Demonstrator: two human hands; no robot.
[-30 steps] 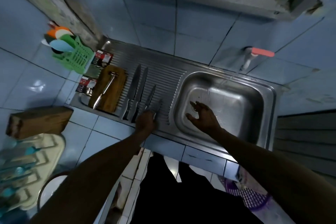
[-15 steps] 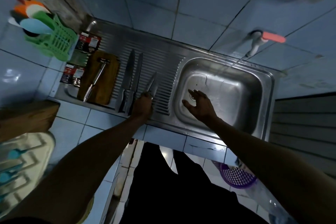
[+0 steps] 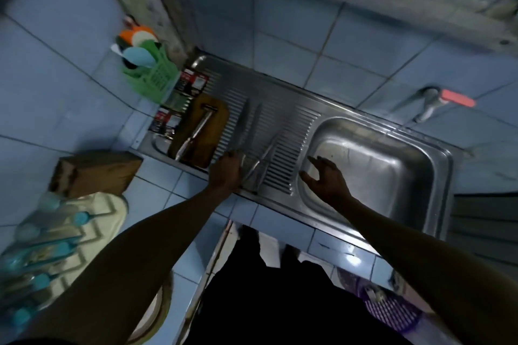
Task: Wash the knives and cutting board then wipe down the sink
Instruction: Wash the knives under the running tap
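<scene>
A person stands at a stainless steel sink (image 3: 443, 176) with a ribbed draining board. The left hand (image 3: 225, 175) rests at the handles of 2 long steel knives (image 3: 245, 126) lying on the ribs; blur hides whether its fingers clasp one. 2 shorter knives (image 3: 265, 157) lie just beside it. The right hand (image 3: 326, 179) hovers over the basin's near-left corner, fingers spread and relaxed (holding nothing). A brown wooden cutting board (image 3: 213, 131) lies further left, a metal tool on it
</scene>
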